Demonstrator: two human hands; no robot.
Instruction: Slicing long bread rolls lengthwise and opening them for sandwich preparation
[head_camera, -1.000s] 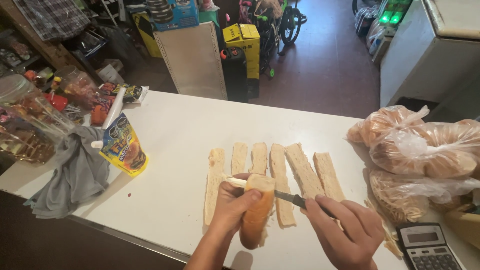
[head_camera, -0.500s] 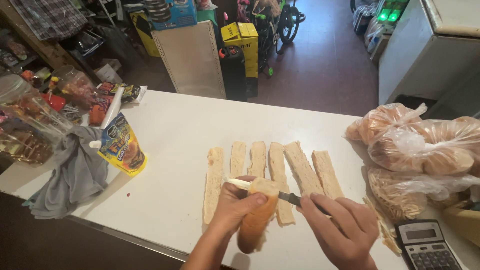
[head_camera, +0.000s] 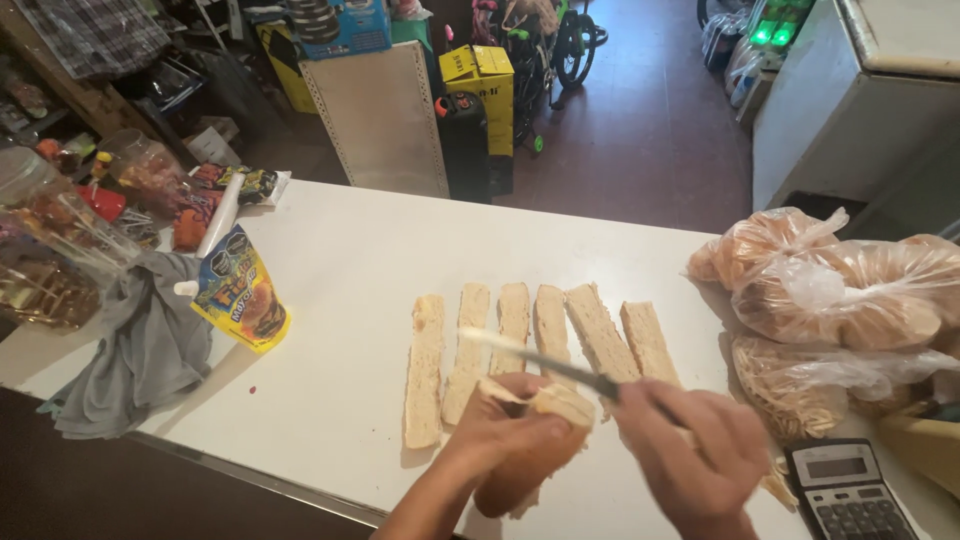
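My left hand (head_camera: 500, 435) grips a long bread roll (head_camera: 535, 440) at the near edge of the white counter (head_camera: 340, 290). My right hand (head_camera: 695, 460) holds a knife (head_camera: 540, 362) whose blade, smeared pale, lies across the top of the roll and points left. Beyond the hands, several halved bread slices (head_camera: 535, 340) lie side by side, cut face up.
A yellow sauce pouch (head_camera: 240, 295) and a grey cloth (head_camera: 140, 345) lie at the left by jars and packets (head_camera: 60, 230). Plastic bags of bread rolls (head_camera: 850, 290) sit at the right, a calculator (head_camera: 850, 490) near them. Boxes, a panel and a white cabinet (head_camera: 860, 100) stand beyond.
The knife has slid along the roll toward the right, and my left hand has turned the roll a little. The bread slices on the counter have not moved.
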